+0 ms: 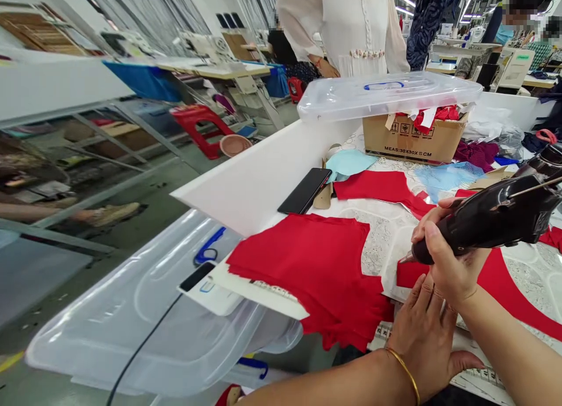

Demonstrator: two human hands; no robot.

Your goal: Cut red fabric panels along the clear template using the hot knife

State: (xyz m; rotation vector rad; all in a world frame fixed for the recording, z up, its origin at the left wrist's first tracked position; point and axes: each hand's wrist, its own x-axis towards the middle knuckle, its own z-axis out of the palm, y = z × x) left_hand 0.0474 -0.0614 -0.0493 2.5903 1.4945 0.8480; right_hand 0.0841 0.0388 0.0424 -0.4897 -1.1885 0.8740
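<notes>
My right hand (448, 260) grips a glossy black handheld power tool (487, 216), its pointed metal tip (406, 257) at a small red fabric piece (413, 274). My left hand (421, 341) lies open, fingers spread, on a printed measuring strip (384, 336), beside a stack of red fabric (311, 271). A curved red fabric piece (518, 289) runs under my right wrist. Beneath everything lies a patterned paper sheet (373, 242). A gold bangle (406, 374) circles my left wrist.
A black phone (305, 191) and light blue fabric pieces (346, 163) lie beyond the red stack. A cardboard box (413, 138) holding red scraps carries a clear plastic lid (386, 96). A clear plastic container lid (144, 312) is at the left. A person in a white blouse (346, 31) stands behind.
</notes>
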